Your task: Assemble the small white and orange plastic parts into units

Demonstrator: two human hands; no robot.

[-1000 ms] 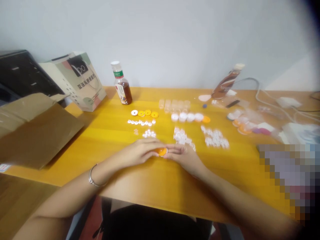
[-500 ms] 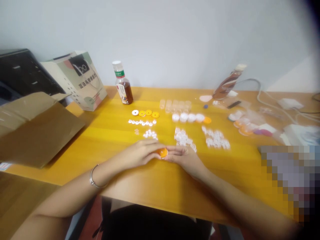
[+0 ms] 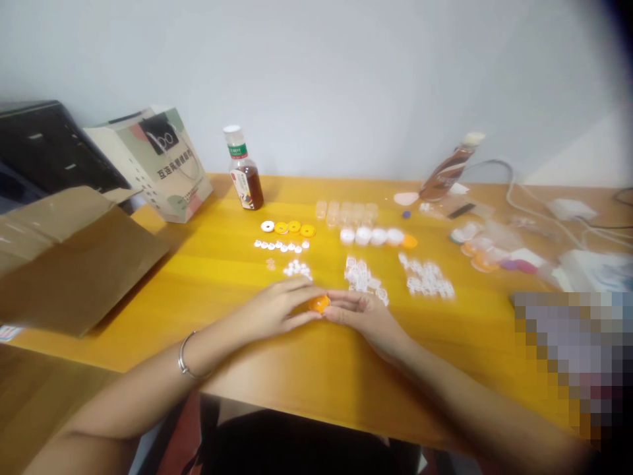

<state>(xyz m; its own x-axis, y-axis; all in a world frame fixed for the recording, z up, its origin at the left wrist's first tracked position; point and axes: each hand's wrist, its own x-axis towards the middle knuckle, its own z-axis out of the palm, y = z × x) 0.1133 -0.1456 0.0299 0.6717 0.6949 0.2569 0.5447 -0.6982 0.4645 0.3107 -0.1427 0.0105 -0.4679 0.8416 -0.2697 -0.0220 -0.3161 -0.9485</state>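
Between my two hands, near the middle of the wooden table [image 3: 277, 359], is a small round orange piece [image 3: 320, 303]. My left hand [image 3: 284, 307] grips it from the left, fingers over its top and thumb below. The fingertips of my right hand [image 3: 359, 313] pinch its right side. Just beyond my hands lie small white pieces [image 3: 297, 268], a row of white caps [image 3: 281, 246] and a row of yellow rings [image 3: 294, 226]. Clusters of white parts [image 3: 362, 274] and a row of white discs [image 3: 379, 236] sit further right.
A cardboard box [image 3: 99, 264] and a paper bag [image 3: 173, 178] stand on the left. One bottle [image 3: 247, 181] is upright at the back, another [image 3: 448, 175] leans at the back right. Clear containers [image 3: 346, 213], cables and coloured discs [image 3: 487, 254] are also there.
The orange piece looks slightly tilted and shifted a little left between my fingers. My hands keep nearly the same pose, and the whole view has moved slightly.
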